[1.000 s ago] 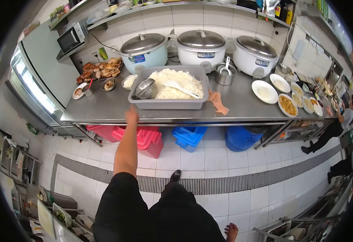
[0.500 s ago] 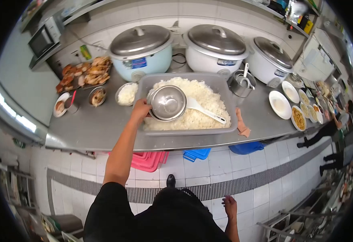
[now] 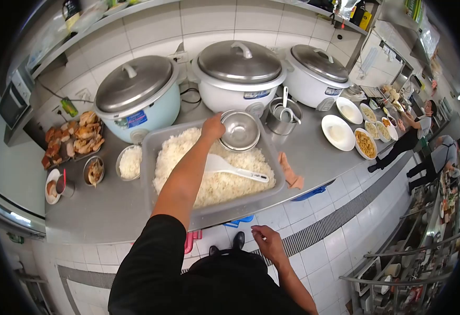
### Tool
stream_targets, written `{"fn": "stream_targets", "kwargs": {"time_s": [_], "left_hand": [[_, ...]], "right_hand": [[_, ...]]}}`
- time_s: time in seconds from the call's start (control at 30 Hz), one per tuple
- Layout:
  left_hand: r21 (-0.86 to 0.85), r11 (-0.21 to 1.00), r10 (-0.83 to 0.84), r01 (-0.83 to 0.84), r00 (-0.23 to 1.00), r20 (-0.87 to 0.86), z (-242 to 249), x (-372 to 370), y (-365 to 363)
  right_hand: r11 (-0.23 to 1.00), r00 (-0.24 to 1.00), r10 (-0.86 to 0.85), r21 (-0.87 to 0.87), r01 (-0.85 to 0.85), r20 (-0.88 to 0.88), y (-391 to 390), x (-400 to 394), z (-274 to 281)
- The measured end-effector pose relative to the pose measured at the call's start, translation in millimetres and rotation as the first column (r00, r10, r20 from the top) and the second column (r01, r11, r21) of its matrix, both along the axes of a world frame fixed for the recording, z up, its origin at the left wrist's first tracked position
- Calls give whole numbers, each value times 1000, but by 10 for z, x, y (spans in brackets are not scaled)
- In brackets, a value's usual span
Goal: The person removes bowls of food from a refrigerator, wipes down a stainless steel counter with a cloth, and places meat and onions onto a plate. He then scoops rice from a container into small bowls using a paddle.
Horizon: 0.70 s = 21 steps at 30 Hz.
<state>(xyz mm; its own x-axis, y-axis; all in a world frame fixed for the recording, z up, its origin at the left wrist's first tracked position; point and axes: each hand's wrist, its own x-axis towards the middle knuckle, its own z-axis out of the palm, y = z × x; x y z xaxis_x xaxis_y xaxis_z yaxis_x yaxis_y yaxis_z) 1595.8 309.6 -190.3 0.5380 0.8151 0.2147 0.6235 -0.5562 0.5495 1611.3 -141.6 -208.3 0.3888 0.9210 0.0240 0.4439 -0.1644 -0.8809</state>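
My left hand [image 3: 214,127] grips the rim of a shiny metal bowl [image 3: 241,131], held over the far right part of a grey plastic tub [image 3: 148,176]. A second rim shows at the bowl's edge, perhaps another bowl nested with it. Cooked white rice [image 3: 180,152] fills much of the tub. A white rice paddle [image 3: 238,170] lies on the rice, its handle pointing right, partly behind my left forearm. Low in front of my body, beyond the counter edge, my right hand [image 3: 267,244] hangs with loosely bent fingers and nothing in it.
Three lidded rice cookers [image 3: 135,97] line the wall. Right of the tub are a metal pot [image 3: 281,126] with ladles, a pinkish cloth [image 3: 291,172] and white plates [image 3: 338,132]. Cooked chicken [image 3: 87,134] and a bowl of rice [image 3: 130,163] sit left. Two people [image 3: 424,123] stand far right.
My left hand has carried the metal bowl toward the tub's far right side. My right hand has come up and nearer the counter. The camera view has turned right.
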Motion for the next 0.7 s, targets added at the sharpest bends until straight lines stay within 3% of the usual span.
{"fn": "stream_targets", "kwargs": {"time_s": [0.1, 0.17, 0.2, 0.23, 0.27, 0.4, 0.47, 0.5, 0.57, 0.7], "left_hand": [[89, 996, 11, -11, 1000, -3, 196, 196, -5], [263, 951, -134, 165, 982, -131, 366, 273, -38], [259, 952, -126, 161, 981, -148, 414, 323, -43], [357, 898, -178, 256, 955, -237, 468, 396, -40], [435, 827, -222, 356, 918, -330, 509, 472, -50], [422, 768, -301, 481, 854, -425, 715, 620, -70], [416, 687, -369, 596, 779, -507, 892, 654, -127], [412, 692, -365, 592, 780, -508, 930, 657, -149], [478, 586, -374, 654, 742, -557, 1043, 656, -179], [669, 478, -346, 569, 822, -452, 1256, 559, -208]], "right_hand": [[996, 994, 24, 79, -33, 107, 296, 172, 62], [990, 997, 8, 140, -19, 80, 556, 293, 155], [976, 982, 5, 214, -46, 190, 707, 372, 180], [955, 956, -8, 285, -80, 294, 868, 439, 205], [959, 941, 10, 263, -104, 338, 1031, 500, 231], [948, 881, 76, 239, -209, 467, 1710, 631, 121], [960, 735, 59, 163, -227, 675, 1944, 629, 85], [959, 736, 67, 160, -234, 673, 2010, 625, 23], [972, 596, 191, -67, -224, 780, 2151, 632, -90], [956, 501, 186, -38, -290, 845, 2264, 638, -168]]}}
